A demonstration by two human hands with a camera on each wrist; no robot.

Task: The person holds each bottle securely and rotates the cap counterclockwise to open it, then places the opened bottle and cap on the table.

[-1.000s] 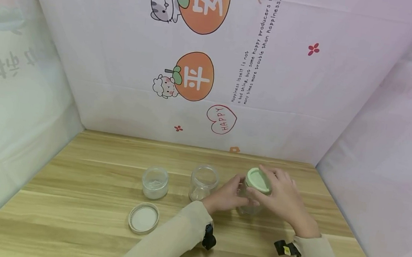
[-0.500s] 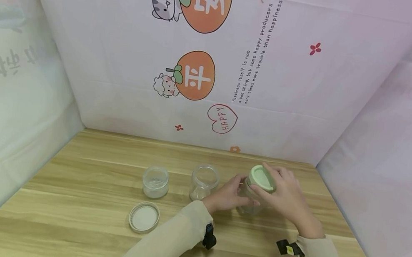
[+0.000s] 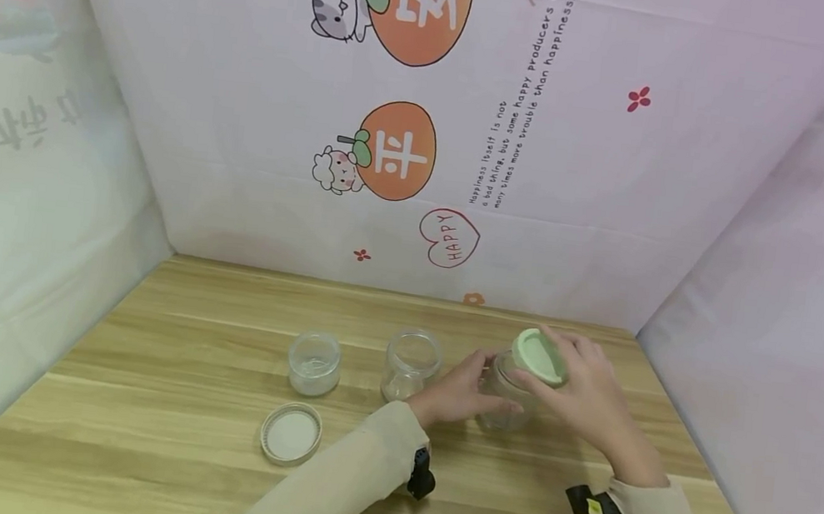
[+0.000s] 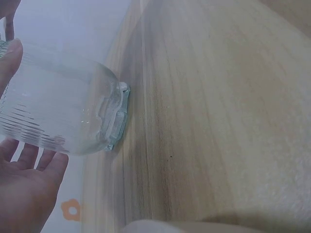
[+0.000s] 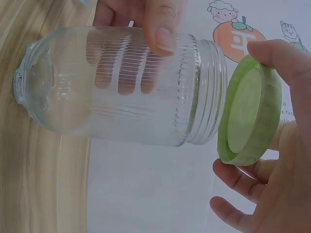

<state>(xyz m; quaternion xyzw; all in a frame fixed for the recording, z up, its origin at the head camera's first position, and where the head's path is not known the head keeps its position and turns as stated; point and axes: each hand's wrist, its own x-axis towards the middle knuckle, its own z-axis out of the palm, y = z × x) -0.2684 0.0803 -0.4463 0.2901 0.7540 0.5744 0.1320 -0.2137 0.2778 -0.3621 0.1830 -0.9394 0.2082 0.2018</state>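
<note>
On the right of the table in the head view stands a clear glass jar point(image 3: 504, 418). My left hand point(image 3: 458, 392) grips it, thumb on the near side and fingers round the back. In the right wrist view the jar's ribbed body point(image 5: 141, 121) and bare threaded neck show. My right hand point(image 3: 589, 393) pinches a pale green screw lid point(image 3: 540, 358) between thumb and fingers. Tilted, the lid point(image 5: 250, 114) sits just off the mouth, with its hollow underside facing the neck. The left wrist view shows the jar's footed base point(image 4: 116, 119) at the wood.
Left of my left hand is an uncovered glass jar point(image 3: 399, 377). Farther left stands a short glass jar point(image 3: 313, 374), also uncovered. A round, pale-lined lid point(image 3: 291, 434) lies in front of it on the wooden table point(image 3: 141, 396). Printed cloth point(image 3: 275, 192) walls in the back and sides.
The green lid has lifted off the jar's mouth and moved right, tilting, with my right hand holding it. My left hand stays on the jar. The head view has shifted slightly.
</note>
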